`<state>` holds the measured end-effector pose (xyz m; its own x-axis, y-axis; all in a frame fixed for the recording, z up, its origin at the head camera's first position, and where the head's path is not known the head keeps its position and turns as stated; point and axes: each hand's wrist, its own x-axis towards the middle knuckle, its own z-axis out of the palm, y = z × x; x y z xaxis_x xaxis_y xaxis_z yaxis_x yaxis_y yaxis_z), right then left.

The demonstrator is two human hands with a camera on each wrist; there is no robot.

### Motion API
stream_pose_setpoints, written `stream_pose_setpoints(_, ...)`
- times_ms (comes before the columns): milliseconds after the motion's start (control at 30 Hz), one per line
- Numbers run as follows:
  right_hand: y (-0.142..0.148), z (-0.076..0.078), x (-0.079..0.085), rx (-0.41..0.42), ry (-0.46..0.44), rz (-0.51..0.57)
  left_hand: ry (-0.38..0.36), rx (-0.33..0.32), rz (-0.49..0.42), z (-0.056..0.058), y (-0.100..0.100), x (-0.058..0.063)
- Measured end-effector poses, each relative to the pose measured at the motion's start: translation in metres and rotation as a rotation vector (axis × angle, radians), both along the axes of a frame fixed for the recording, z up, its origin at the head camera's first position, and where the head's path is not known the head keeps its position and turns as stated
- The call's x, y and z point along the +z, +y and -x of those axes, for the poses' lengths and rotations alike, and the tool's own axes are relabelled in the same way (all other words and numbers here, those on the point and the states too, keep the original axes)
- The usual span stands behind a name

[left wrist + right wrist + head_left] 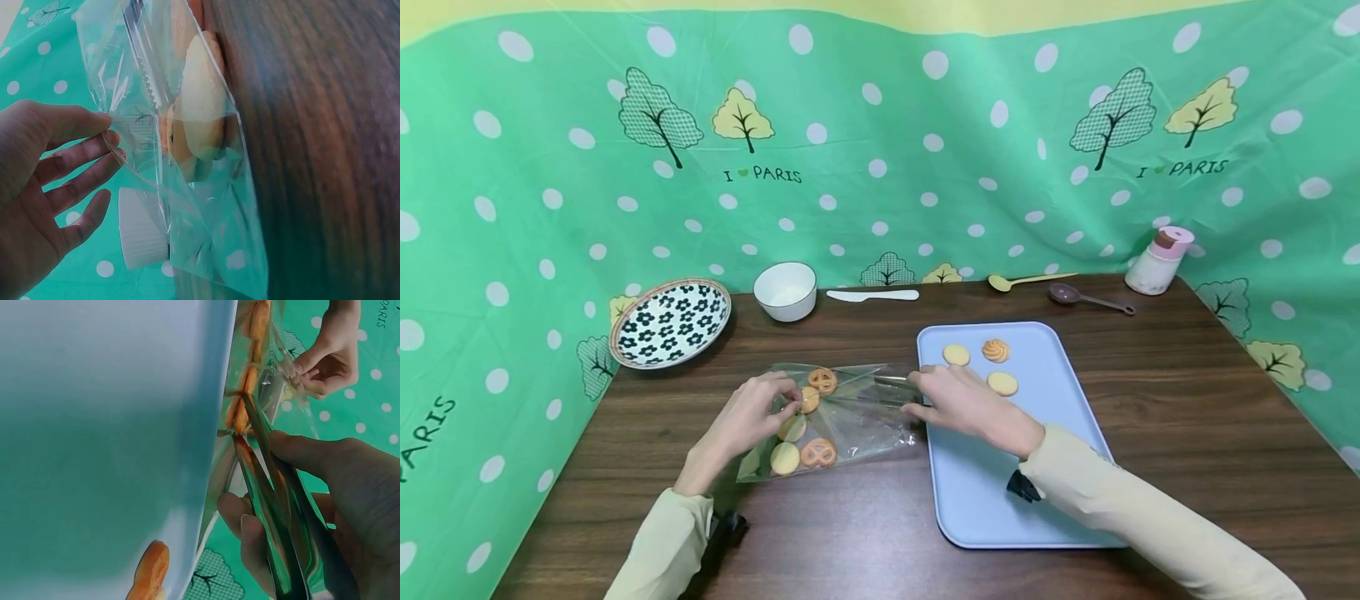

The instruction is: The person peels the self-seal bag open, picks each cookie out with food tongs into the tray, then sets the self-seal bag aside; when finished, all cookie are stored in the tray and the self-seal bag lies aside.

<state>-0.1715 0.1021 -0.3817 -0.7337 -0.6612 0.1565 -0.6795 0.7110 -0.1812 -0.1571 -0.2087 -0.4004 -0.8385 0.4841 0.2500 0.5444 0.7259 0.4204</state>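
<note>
A clear plastic bag point(850, 417) lies on the brown table point(1187, 417) with several biscuits point(822, 380) inside, some round and some pretzel-shaped. My left hand point(786, 404) pinches the bag's film at its left side, thumb against fingertips point(107, 125). My right hand point(917, 392) holds metal tongs point(891, 380) that point left into the bag's open end. In the right wrist view the tongs point(269, 487) reach among the biscuits point(250, 381); whether they grip one is unclear. A light blue tray point(1000, 500) lies under my right forearm, with three biscuits point(996, 350) at its far end.
A flower-patterned plate point(670, 323), a white bowl point(785, 290), a white plastic knife point(872, 295), a yellow spoon point(1022, 281), a brown spoon point(1086, 298) and a pink-lidded jar point(1159, 261) line the table's far edge. A green dotted cloth point(880, 150) hangs behind and at both sides.
</note>
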Motion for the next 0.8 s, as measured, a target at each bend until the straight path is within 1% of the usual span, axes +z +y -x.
stream_pose_setpoints(167,0.002,0.002,-0.001,-0.002,-0.02,0.036,-0.002,0.001,0.006,0.0,0.0,0.0)
stream_pose_setpoints(333,0.011,0.0,0.001,-0.023,-0.051,0.064,0.0,-0.001,0.004,0.0,-0.001,0.001)
stream_pose_setpoints(600,0.03,-0.006,0.006,-0.012,-0.09,0.052,0.0,0.0,-0.009,-0.001,-0.002,0.002)
stream_pose_setpoints(800,0.038,-0.011,0.009,-0.034,-0.142,0.047,0.006,-0.01,-0.008,0.0,-0.002,0.002)
